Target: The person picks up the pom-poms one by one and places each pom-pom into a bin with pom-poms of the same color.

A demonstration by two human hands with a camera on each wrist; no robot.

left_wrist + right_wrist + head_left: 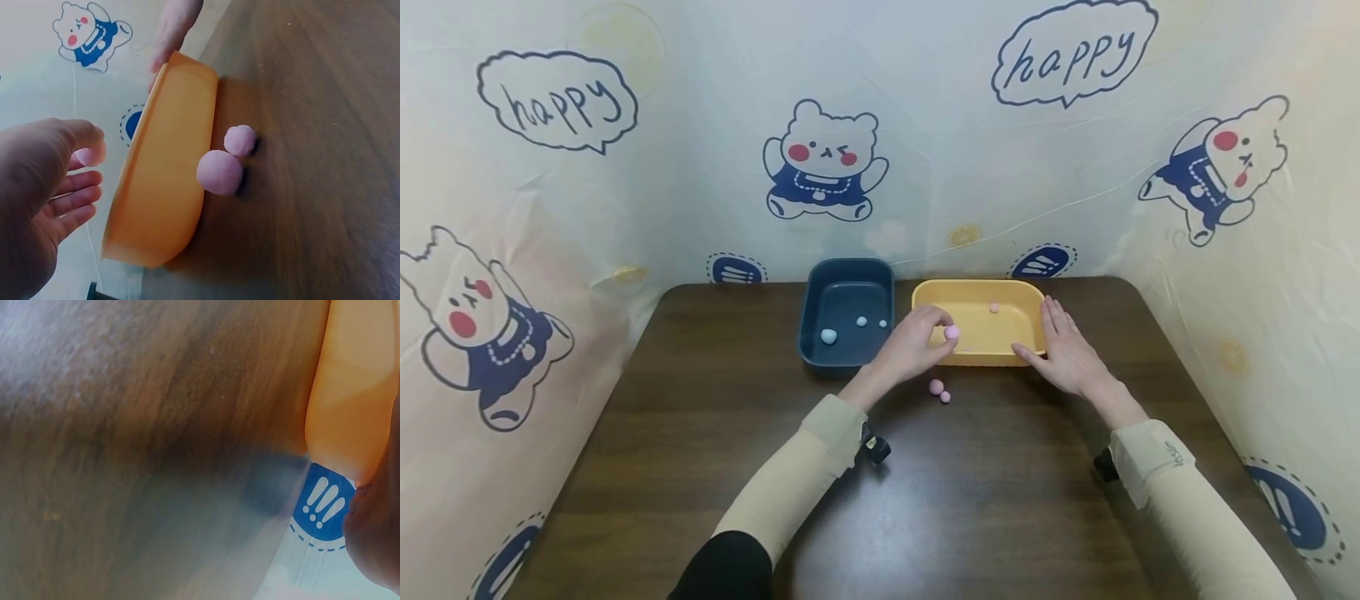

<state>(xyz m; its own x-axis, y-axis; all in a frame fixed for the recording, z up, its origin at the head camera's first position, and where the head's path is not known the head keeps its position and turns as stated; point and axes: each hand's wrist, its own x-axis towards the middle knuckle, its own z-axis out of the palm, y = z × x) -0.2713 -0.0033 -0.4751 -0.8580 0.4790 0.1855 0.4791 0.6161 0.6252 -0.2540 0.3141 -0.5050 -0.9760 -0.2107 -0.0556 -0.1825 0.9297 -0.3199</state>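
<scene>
My left hand (916, 343) pinches a small pink ball (952, 332) between thumb and fingertips, over the left part of the yellow tray (977, 359). In the left wrist view this ball (94, 154) shows between the thumb and index finger, the other fingers loosely bent. My right hand (1072, 354) rests against the tray's right end, fingers straight along the side and thumb spread toward the front rim. Inside the tray lies another pink ball (994, 308). Two more, a larger pink ball (220, 172) and a smaller pink ball (240, 140), sit on the table before the tray.
A dark blue tray (846, 367) stands left of the yellow one, with a larger pale blue ball (828, 337) and two smaller ones inside. Both trays are near the back of the brown wooden table (985, 492). A printed curtain (925, 125) hangs behind and along both sides.
</scene>
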